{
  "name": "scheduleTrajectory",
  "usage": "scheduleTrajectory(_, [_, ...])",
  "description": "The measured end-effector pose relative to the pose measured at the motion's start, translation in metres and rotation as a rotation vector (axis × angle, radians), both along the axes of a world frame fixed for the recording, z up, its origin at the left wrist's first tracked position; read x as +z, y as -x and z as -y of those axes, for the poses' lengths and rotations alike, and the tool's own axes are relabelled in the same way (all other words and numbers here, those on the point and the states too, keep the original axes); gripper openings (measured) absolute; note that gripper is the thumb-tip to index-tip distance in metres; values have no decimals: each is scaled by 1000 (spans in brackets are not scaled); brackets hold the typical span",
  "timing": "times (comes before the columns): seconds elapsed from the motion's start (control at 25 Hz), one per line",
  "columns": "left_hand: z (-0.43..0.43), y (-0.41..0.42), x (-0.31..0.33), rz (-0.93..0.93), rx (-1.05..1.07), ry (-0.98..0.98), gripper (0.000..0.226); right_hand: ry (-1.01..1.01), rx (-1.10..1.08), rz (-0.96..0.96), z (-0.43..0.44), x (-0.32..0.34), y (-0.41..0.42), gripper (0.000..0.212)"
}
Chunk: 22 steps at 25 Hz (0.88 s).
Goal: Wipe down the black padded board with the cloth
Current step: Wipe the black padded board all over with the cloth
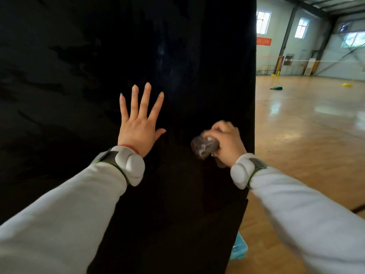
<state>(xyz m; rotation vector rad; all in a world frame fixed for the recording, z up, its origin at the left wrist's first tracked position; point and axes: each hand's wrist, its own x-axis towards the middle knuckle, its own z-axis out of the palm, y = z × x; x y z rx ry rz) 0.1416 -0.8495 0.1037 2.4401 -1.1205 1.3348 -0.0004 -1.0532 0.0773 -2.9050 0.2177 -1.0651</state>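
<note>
Gym hall w/ a glossy wood floor point(308, 125) runs off to our right, w/ windows point(263, 22) high on the far wall.

Our right hand point(227, 143) is curled tight round the cloth point(204, 146), a wadded brownish-grey lump w/ pale patches. It's blurred, so we can't tell how each finger lies. The wad sits at the black padded board point(187, 56), near its right edge and approx. mid-height in view. Actual contact can't be confirmed through the blur. Our left hand point(139, 123) lies flat on the board w/ fingers straight and spread, left of the cloth and apart from it. We judge it's bracing the panel.

To do this step well, we'd open the wad out a bit so more fabric meets the surface. We'd use even pressure and overlapping passes, top to bottom, right up to the edge. We'd lean steadily on the left palm so the upright panel doesn't rock, then shift that palm to do the patch under it.

Board itself: tall, upright, filling the left and centre of our view, v. dark. It has faint pale streaks higher up, approx. centre, and dull creased reflections on the left side. Its right edge is a straight vertical line against the hall.

Pale bands wrap both wrists, and a teal box point(239, 247) peeks out by the board's foot.
</note>
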Motion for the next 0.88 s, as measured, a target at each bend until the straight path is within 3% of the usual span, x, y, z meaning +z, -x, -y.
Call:
scheduleTrajectory(0.08, [0,-2,-1,23,-11,12,97,-25,-4,307,-4,32,-8,34])
scheduleTrajectory(0.16, [-1,-2,-2,15,-11,16,96,-35,-34,421,-8,41,-20,33])
scheduleTrajectory(0.36, [6,10,-19,-38,43,19,89,-61,-43,325,-6,5,-30,36])
scheduleTrajectory(0.48, [9,19,-36,-82,54,16,95,-67,-24,149,-1,-23,-23,42])
scheduleTrajectory(0.64, [-3,17,-51,-54,106,-140,106,-15,66,-46,-2,-53,-9,42])
scheduleTrajectory(0.88, [-2,21,-50,-108,172,-151,104,-55,-37,384,-2,21,-19,46])
